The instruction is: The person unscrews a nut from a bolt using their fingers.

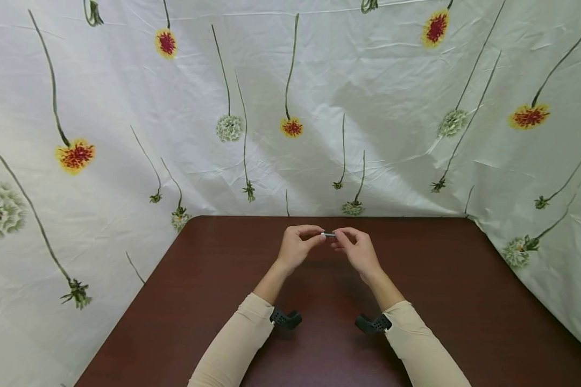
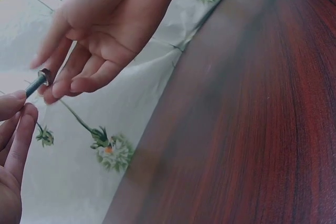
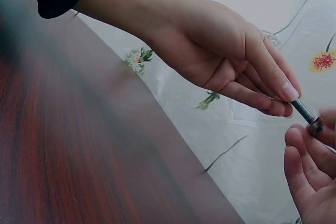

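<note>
A small metal bolt [image 1: 328, 234] with a threaded shank is held level between the two hands above the far part of the table. My left hand [image 1: 294, 248] pinches the shank between thumb and fingertips. In the right wrist view the grey thread of the bolt [image 3: 303, 110] shows beyond the left thumb. A wider, shiny piece [image 2: 44, 76] sits at the bolt's other end; whether it is the head or a nut I cannot tell. My right hand [image 1: 359, 252] has its thumb and fingertips around that end, partly hiding it. Its other fingers are loosely bent.
A dark red-brown wooden table [image 1: 213, 290] lies below the hands. Behind it and along the sides hangs a white cloth [image 1: 256, 64] printed with flowers. Black wrist devices, on the left [image 1: 285, 318] and right [image 1: 373, 323], stick inward from the cuffs of the light sleeves.
</note>
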`<state>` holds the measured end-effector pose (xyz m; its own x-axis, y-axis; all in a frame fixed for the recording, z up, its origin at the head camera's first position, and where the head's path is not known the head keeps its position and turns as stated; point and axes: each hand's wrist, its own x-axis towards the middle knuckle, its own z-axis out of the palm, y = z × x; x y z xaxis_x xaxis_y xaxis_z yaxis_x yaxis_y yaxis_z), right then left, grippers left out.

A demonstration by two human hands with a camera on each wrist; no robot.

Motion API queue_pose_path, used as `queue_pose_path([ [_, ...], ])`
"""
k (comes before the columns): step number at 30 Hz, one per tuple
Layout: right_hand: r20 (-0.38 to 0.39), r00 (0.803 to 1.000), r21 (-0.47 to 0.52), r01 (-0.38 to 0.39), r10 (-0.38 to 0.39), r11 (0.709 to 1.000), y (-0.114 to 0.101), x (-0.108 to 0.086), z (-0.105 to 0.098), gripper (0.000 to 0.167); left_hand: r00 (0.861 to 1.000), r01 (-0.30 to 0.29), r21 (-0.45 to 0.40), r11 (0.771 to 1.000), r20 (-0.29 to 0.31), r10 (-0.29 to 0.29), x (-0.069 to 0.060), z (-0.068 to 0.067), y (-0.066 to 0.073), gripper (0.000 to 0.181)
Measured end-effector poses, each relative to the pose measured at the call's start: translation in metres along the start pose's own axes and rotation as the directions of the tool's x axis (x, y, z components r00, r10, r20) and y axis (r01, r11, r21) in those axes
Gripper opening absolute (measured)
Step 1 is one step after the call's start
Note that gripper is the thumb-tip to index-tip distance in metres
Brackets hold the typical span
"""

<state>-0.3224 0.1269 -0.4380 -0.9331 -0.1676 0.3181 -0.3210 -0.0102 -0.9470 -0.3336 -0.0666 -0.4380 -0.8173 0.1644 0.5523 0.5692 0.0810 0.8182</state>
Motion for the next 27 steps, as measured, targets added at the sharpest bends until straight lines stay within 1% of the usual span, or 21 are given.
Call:
queue_pose_path([
  [4, 0.020, 0.999, -0.011, 0.025, -0.025, 1.000, 0.000, 0.001, -0.001, 0.021, 1.000, -0.011, -0.004, 1.000, 0.008, 0.011, -0.003, -0.001, 0.018, 0.014],
  [7, 0.031, 0.998, -0.015, 0.049, -0.048, 0.999, -0.001, 0.000, -0.001, 0.021, 1.000, -0.013, -0.011, 1.000, 0.005, 0.014, -0.006, -0.002, 0.029, 0.013],
  [9, 0.034, 0.998, -0.001, 0.050, -0.050, 0.999, -0.002, -0.001, -0.001, 0.025, 1.000, -0.009, -0.008, 1.000, 0.001, 0.009, -0.007, -0.002, 0.031, 0.013],
  [12, 0.024, 0.999, 0.034, 0.023, -0.024, 0.999, -0.003, -0.002, 0.000, 0.030, 1.000, -0.003, -0.005, 1.000, 0.002, 0.003, -0.008, -0.002, 0.032, 0.012],
  [15, 0.004, 1.000, 0.047, -0.009, 0.009, 0.999, -0.003, -0.002, 0.002, 0.032, 1.000, 0.005, -0.006, 1.000, 0.006, -0.005, -0.009, -0.003, 0.032, 0.013],
  [17, -0.002, 1.000, 0.049, -0.018, 0.018, 0.999, -0.002, -0.002, 0.002, 0.031, 1.000, 0.009, -0.012, 1.000, 0.009, -0.009, -0.009, -0.003, 0.032, 0.014],
  [20, 0.006, 1.000, 0.032, 0.005, -0.005, 0.999, 0.000, -0.001, 0.001, 0.024, 1.000, 0.018, -0.025, 1.000, 0.009, -0.018, -0.009, -0.002, 0.032, 0.014],
  [22, 0.018, 0.999, 0.043, 0.028, -0.029, 0.999, 0.000, -0.002, 0.001, 0.022, 1.000, 0.016, -0.025, 1.000, 0.008, -0.016, -0.009, -0.002, 0.031, 0.014],
  [25, 0.037, 0.998, 0.067, 0.043, -0.046, 0.997, -0.002, -0.003, 0.001, 0.028, 1.000, 0.011, -0.016, 1.000, 0.008, -0.011, -0.009, -0.002, 0.031, 0.013],
  [27, 0.039, 0.999, 0.093, 0.030, -0.033, 0.995, -0.003, -0.003, 0.001, 0.031, 1.000, 0.002, -0.009, 1.000, 0.007, -0.002, -0.009, -0.002, 0.031, 0.012],
])
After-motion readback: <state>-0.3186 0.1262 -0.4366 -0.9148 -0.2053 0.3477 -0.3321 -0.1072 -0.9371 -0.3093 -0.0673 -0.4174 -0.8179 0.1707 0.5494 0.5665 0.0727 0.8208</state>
